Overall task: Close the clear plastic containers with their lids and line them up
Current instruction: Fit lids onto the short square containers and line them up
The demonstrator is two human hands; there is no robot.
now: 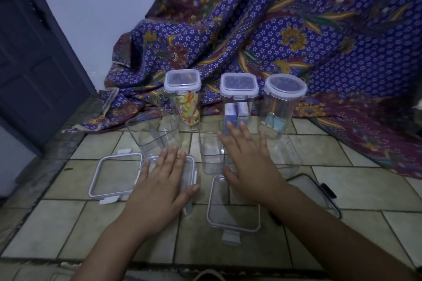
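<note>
Three lidded clear containers stand in a row at the back: one with colourful pieces (186,100), one with small boxes (237,102), a round one with clips (279,105). In front, three empty open containers (155,137) (211,155) (288,155) stand on the tiled floor. Loose lids lie nearer me: a square lid (115,175) at left, a lid (190,180) under my left hand (163,185), a lid (233,212) at centre, and a dark-rimmed lid (319,191) at right. My right hand (247,159) hovers flat, fingers spread, over the middle open container.
A purple patterned cloth (296,29) drapes the wall and floor behind the containers. A dark blue door (34,64) stands at left. Another clear lid (109,100) lies on the cloth's left edge. The floor is beige tile (342,189).
</note>
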